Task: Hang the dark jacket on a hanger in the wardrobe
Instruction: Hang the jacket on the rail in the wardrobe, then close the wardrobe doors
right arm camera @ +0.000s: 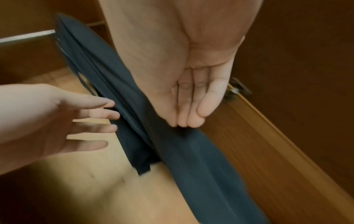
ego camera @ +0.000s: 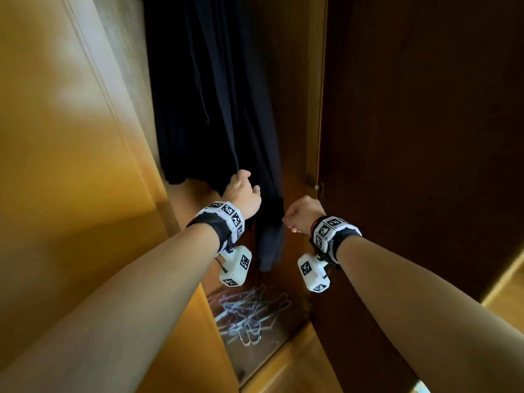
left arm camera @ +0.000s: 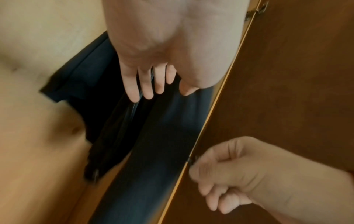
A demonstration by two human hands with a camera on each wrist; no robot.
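Navy garment (ego camera: 215, 109) hangs in folds; straight-fingered left hand (ego camera: 242, 192) touches it, right hand (ego camera: 304, 214) curled beside, grip unclear.

Both forearms are bare. Behind the left hand (ego camera: 243, 194) sits a white left band (ego camera: 226, 212) covered in black-and-white square markers, backed by a black left strap (ego camera: 208, 225). Under it hangs a white left camera block (ego camera: 235, 269) with 2 visible markers and a thin dark cable (ego camera: 219, 263) on its left side. Behind the right hand (ego camera: 304, 212) are a matching right band (ego camera: 331, 226), right strap (ego camera: 341, 242) and right camera block (ego camera: 313, 272), with a red thread (ego camera: 312, 226) at the band's far edge.
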